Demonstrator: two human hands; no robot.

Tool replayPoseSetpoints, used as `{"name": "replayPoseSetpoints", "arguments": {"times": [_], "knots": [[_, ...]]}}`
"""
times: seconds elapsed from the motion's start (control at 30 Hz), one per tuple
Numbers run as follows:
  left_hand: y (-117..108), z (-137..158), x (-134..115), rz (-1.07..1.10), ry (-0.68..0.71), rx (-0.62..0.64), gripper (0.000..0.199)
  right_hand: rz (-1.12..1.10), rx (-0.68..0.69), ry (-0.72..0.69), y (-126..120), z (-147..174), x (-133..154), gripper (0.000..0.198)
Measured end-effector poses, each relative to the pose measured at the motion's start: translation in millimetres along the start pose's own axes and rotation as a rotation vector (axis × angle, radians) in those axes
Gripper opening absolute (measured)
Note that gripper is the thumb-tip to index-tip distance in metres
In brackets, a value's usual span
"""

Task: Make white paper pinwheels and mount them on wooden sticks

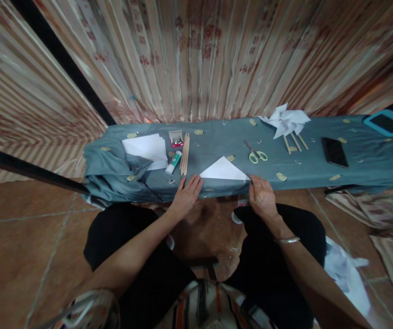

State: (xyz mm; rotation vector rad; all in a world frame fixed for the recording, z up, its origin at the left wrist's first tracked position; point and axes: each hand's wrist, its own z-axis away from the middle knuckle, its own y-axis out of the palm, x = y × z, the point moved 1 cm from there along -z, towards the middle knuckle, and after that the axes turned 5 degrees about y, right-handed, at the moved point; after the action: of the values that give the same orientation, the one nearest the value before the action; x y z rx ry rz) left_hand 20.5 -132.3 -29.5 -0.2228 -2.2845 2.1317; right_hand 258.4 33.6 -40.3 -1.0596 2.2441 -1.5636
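Note:
A white sheet of paper folded into a triangle [224, 171] lies on the blue-grey cloth, its long edge towards me. My left hand [188, 193] rests flat at its left corner, fingers stretched out on the cloth and touching the paper's tip. At the opposite corner, my right hand [262, 196] has its fingers bent and closed on the paper's tip. Left of the triangle lie a bundle of thin wooden sticks [184, 155] and a glue stick [173, 162]. Beyond its right side are green-handled scissors [257, 156].
White paper sheets [144, 148] and a small open box [176, 138] of metal bits are at the left. Paper pinwheels [287, 121] on sticks, a dark phone [335, 151] and a blue-framed device [388, 122] lie rightward. A curtain [196, 59] hangs behind the table.

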Motion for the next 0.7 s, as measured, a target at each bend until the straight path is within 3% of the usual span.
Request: {"name": "replayPoseSetpoints", "arguments": {"times": [0.1, 0.3, 0.57, 0.7], "knots": [[0.3, 0.4, -0.1, 0.013, -0.006, -0.007, 0.065, -0.131, 0.011, 0.049, 0.6, -20.0, 4.3, 0.047], [0.4, 1.9, 1.7, 0.031, 0.005, -0.032, 0.062, -0.323, 0.164, 0.098, 12.8, -66.3, 19.9, 0.053], [1.7, 2.1, 2.5, 0.088, -0.004, -0.053, 0.059, -0.652, 0.217, 0.373, 22.2, -89.4, 24.7, 0.038], [-5.5, 0.0, 3.0, 0.226, -0.035, -0.116, 0.062, -0.821, 0.206, 0.413, 12.9, -96.6, 23.5, 0.028]]}}
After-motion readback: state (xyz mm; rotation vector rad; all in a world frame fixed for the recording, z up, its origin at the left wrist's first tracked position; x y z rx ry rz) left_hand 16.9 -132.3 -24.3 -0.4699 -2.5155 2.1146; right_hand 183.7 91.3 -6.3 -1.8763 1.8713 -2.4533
